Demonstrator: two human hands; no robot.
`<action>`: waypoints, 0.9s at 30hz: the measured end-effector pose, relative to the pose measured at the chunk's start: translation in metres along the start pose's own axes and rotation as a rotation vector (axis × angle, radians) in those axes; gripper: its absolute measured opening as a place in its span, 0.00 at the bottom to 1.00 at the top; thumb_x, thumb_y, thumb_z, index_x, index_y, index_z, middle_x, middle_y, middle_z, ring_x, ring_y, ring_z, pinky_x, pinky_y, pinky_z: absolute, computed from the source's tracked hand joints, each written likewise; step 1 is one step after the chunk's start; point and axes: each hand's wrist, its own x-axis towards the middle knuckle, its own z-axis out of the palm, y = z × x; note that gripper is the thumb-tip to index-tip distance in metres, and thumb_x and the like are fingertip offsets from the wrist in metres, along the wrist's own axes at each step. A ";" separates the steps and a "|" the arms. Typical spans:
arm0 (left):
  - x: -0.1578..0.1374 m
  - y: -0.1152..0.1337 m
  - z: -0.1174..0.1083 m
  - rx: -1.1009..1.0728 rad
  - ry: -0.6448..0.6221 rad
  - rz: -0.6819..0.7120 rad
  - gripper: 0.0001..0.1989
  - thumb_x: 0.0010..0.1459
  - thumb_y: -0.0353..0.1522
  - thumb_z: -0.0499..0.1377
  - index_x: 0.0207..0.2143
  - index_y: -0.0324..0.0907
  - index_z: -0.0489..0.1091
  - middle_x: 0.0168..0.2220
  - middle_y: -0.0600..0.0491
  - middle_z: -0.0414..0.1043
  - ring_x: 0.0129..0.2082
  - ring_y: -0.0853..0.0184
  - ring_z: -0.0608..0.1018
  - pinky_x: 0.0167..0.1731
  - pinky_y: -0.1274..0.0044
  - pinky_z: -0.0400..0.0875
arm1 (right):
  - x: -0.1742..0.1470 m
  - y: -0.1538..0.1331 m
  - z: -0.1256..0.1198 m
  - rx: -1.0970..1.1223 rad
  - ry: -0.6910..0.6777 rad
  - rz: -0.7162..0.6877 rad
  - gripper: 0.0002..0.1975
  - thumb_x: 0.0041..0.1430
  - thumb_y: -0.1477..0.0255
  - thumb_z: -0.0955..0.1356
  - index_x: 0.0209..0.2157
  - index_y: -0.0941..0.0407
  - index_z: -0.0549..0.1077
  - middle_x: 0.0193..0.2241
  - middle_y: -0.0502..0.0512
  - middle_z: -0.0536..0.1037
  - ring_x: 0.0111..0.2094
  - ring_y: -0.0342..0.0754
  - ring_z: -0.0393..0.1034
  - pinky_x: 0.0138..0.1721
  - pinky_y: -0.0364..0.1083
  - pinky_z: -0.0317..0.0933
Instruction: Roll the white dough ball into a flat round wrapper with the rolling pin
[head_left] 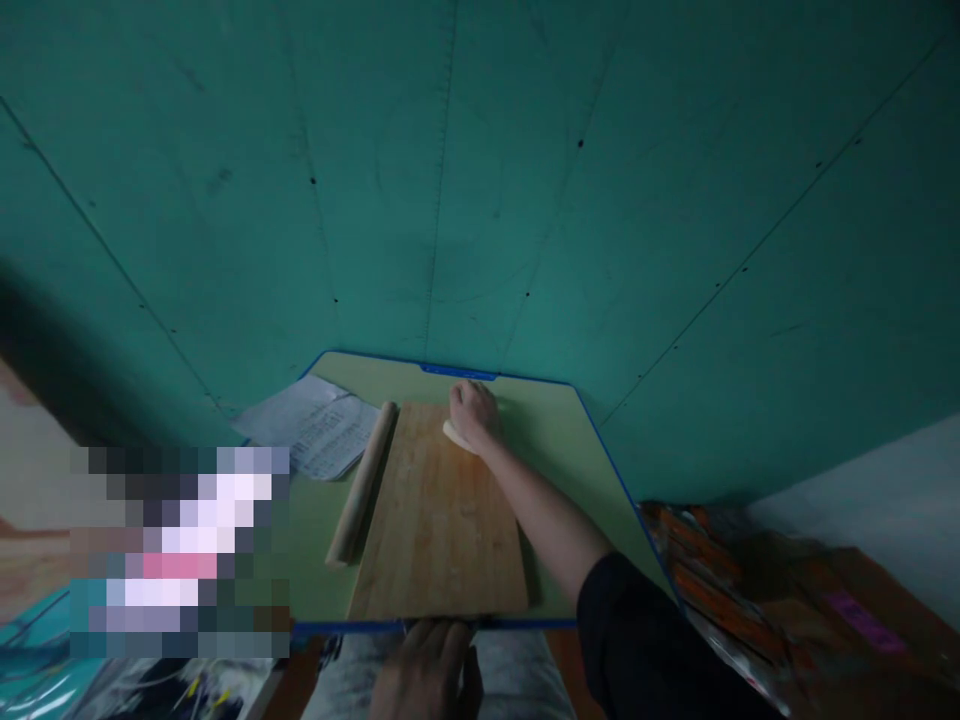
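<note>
My right hand (474,412) is closed at the far end of a wooden cutting board (442,530), bearing on a pale piece of dough (459,436). Part of the dough lies hidden beneath the hand. At the near edge of the small table (585,480), my left hand (431,665) has its fingers curled against the blue rim, and the fingertips are hard to see. A wooden rolling pin (364,485) lies lengthwise along the left side of the board.
Printed paper sheets (322,430) lie on the table's left part. A green wall (480,200) rises behind the table. Boxes and orange packaging (712,570) are piled at right. A pixelated patch covers the lower left, near a teal plastic item (45,650).
</note>
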 end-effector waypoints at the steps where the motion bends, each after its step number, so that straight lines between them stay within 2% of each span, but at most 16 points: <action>1: 0.000 -0.001 0.001 0.020 0.015 0.006 0.11 0.56 0.21 0.52 0.33 0.46 0.68 0.26 0.56 0.76 0.27 0.66 0.79 0.26 0.78 0.70 | -0.001 0.000 -0.003 0.021 0.010 -0.024 0.23 0.73 0.72 0.51 0.52 0.58 0.73 0.53 0.65 0.76 0.55 0.53 0.68 0.55 0.52 0.59; 3: 0.000 -0.003 0.004 0.046 0.058 0.034 0.11 0.55 0.21 0.53 0.33 0.47 0.68 0.25 0.57 0.75 0.26 0.66 0.79 0.24 0.78 0.70 | -0.009 0.003 -0.007 0.071 -0.009 -0.123 0.21 0.74 0.72 0.53 0.51 0.56 0.75 0.51 0.61 0.78 0.53 0.50 0.70 0.52 0.48 0.61; 5: 0.000 -0.006 0.005 0.055 0.082 0.072 0.11 0.54 0.21 0.53 0.32 0.47 0.68 0.24 0.57 0.74 0.24 0.67 0.78 0.22 0.79 0.68 | -0.023 0.009 -0.010 0.120 -0.079 -0.267 0.16 0.71 0.71 0.60 0.45 0.54 0.79 0.47 0.56 0.81 0.49 0.47 0.73 0.48 0.44 0.63; 7: 0.001 -0.008 0.004 0.058 0.070 0.088 0.11 0.53 0.21 0.54 0.30 0.46 0.67 0.23 0.58 0.74 0.23 0.67 0.77 0.22 0.80 0.67 | -0.036 0.019 -0.013 0.155 -0.151 -0.398 0.09 0.66 0.72 0.67 0.41 0.52 0.81 0.42 0.51 0.82 0.45 0.45 0.75 0.46 0.42 0.63; 9: 0.000 -0.007 0.002 0.061 0.035 0.063 0.11 0.53 0.20 0.54 0.29 0.46 0.66 0.23 0.57 0.74 0.24 0.67 0.78 0.23 0.79 0.68 | -0.046 0.031 -0.019 0.169 -0.177 -0.460 0.08 0.62 0.76 0.70 0.40 0.52 0.81 0.41 0.51 0.82 0.45 0.44 0.75 0.47 0.42 0.63; 11: 0.000 -0.005 -0.001 0.071 0.009 0.030 0.11 0.54 0.20 0.54 0.29 0.46 0.67 0.24 0.57 0.74 0.24 0.66 0.78 0.24 0.78 0.68 | -0.051 0.041 -0.026 0.166 -0.152 -0.446 0.08 0.59 0.77 0.71 0.39 0.54 0.81 0.42 0.53 0.81 0.46 0.45 0.74 0.48 0.43 0.62; 15: 0.001 -0.001 -0.004 0.084 -0.021 0.017 0.11 0.55 0.21 0.54 0.29 0.46 0.68 0.26 0.56 0.75 0.26 0.65 0.79 0.24 0.77 0.68 | -0.055 0.050 -0.035 0.154 -0.043 -0.298 0.06 0.61 0.77 0.69 0.37 0.57 0.79 0.40 0.56 0.80 0.43 0.47 0.74 0.45 0.44 0.64; 21: 0.001 0.000 -0.006 0.086 -0.012 -0.004 0.11 0.55 0.20 0.54 0.28 0.45 0.67 0.25 0.56 0.75 0.27 0.66 0.79 0.25 0.78 0.67 | -0.061 0.034 -0.023 0.135 -0.012 -0.142 0.12 0.61 0.81 0.63 0.40 0.57 0.77 0.35 0.53 0.81 0.35 0.45 0.76 0.33 0.40 0.63; 24: 0.002 0.001 -0.008 0.092 -0.014 0.003 0.11 0.56 0.20 0.55 0.27 0.45 0.67 0.25 0.56 0.75 0.26 0.66 0.78 0.25 0.78 0.66 | -0.069 0.025 -0.020 0.098 0.005 -0.166 0.15 0.63 0.81 0.62 0.41 0.55 0.78 0.40 0.54 0.82 0.42 0.46 0.76 0.39 0.42 0.64; 27: 0.005 0.003 -0.011 0.081 -0.006 0.007 0.11 0.56 0.21 0.55 0.27 0.45 0.68 0.25 0.56 0.75 0.27 0.66 0.79 0.25 0.78 0.67 | -0.081 0.021 -0.020 0.053 0.010 -0.240 0.17 0.67 0.79 0.62 0.48 0.52 0.77 0.47 0.53 0.81 0.49 0.46 0.74 0.46 0.42 0.63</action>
